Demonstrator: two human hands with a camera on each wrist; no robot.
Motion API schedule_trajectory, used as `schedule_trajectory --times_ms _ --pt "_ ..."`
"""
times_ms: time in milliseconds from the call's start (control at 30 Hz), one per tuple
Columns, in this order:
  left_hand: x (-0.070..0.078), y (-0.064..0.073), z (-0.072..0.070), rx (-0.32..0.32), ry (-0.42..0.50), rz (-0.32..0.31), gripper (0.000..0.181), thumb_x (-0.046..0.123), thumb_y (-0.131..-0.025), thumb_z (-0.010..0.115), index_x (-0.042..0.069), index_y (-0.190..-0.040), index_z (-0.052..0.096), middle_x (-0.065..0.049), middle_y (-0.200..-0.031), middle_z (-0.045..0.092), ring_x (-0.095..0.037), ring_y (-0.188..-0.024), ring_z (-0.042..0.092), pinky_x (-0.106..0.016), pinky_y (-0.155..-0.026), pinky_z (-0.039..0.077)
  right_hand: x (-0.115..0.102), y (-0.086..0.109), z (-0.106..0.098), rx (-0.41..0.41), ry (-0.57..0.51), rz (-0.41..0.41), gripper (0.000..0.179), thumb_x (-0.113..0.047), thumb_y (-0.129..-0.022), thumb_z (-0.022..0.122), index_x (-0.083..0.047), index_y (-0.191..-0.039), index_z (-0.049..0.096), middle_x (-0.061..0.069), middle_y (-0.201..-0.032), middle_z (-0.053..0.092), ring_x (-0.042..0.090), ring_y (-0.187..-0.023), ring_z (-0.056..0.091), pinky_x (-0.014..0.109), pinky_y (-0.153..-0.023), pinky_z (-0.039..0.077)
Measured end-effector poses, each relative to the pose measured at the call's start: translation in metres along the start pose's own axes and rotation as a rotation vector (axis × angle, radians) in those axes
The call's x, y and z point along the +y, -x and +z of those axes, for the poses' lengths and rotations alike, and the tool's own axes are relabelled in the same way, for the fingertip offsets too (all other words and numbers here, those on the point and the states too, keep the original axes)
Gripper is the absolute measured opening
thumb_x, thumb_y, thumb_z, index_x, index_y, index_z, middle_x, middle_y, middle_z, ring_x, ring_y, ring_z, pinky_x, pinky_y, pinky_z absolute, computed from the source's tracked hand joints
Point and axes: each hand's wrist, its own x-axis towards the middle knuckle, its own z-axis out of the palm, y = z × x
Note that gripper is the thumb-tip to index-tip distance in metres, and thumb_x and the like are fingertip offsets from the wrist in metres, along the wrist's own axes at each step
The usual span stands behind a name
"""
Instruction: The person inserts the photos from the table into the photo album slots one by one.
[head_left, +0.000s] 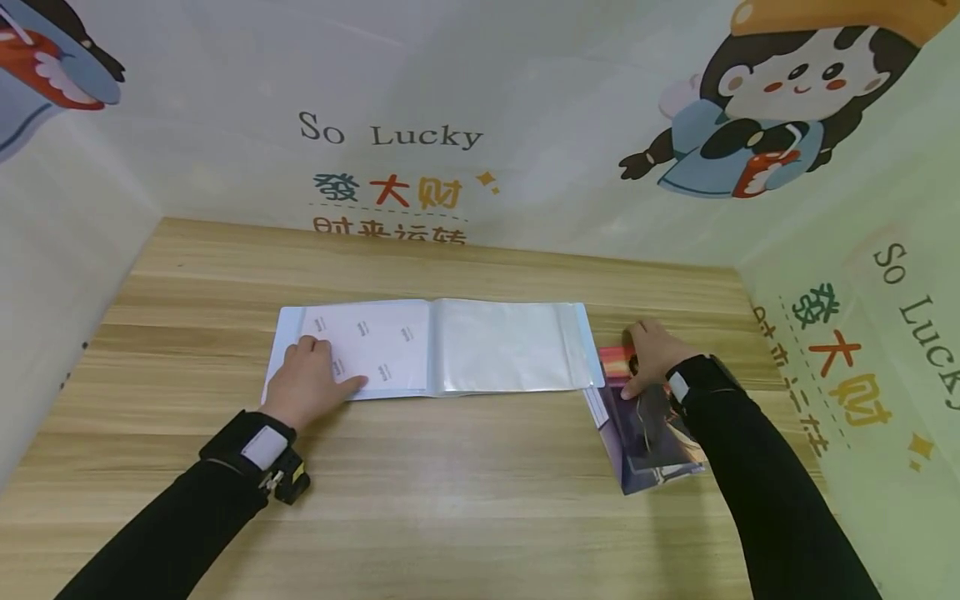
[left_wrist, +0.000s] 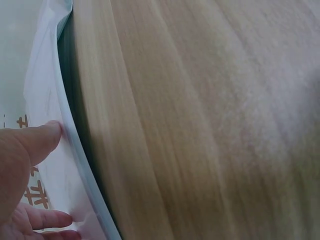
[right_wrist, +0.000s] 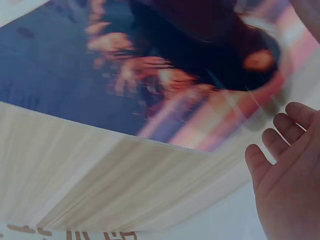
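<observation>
An album (head_left: 436,350) lies spread on the table, with pale blue edges and clear sleeves. Its left page (head_left: 390,354) shows a white sheet with small repeated grey print; its right page (head_left: 510,346) looks silvery and plain. My left hand (head_left: 306,383) rests on the left page, thumb stretched along the near part. In the left wrist view, the thumb (left_wrist: 45,140) touches the page near its edge. At the album's right, my right hand (head_left: 651,354) is over a stack of dark printed pictures (head_left: 633,450). In the right wrist view its fingers (right_wrist: 257,162) are extended beside a picture (right_wrist: 60,75).
The wood-grain table (head_left: 450,500) extends around the album. Printed white sheeting (head_left: 525,183) with cartoon figures and lettering borders it at the back, left and right. The picture stack lies close to the album's lower right corner.
</observation>
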Motion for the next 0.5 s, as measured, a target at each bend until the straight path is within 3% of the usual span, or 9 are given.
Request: schedule_trajectory --times_ms 267,500 --pt "0.0002 -0.0005 0.0033 0.02 0.011 0.01 0.073 0.039 -0.078 0.068 -0.019 -0.116 0.045 -0.032 -0.113 0.041 -0.039 -0.093 0.041 -0.047 -0.068 0.044 0.0061 0.006 0.0087 0.028 0.041 0.026 0.098 -0.04 -0.055 0.086 0.01 -0.12 0.032 0.027 -0.118 0.033 0.04 -0.109 0.035 0.05 -0.087 0.038" --pt "-0.0012 0.003 0.004 0.026 0.015 0.013 0.073 0.038 -0.079 0.068 -0.02 -0.116 0.044 -0.034 -0.115 0.04 -0.04 -0.095 0.04 -0.048 -0.069 0.044 0.0065 0.0071 0.0104 0.036 0.053 0.025 0.09 -0.041 -0.057 0.085 0.01 -0.113 0.037 0.024 -0.111 0.04 0.037 -0.103 0.04 0.048 -0.09 0.037"
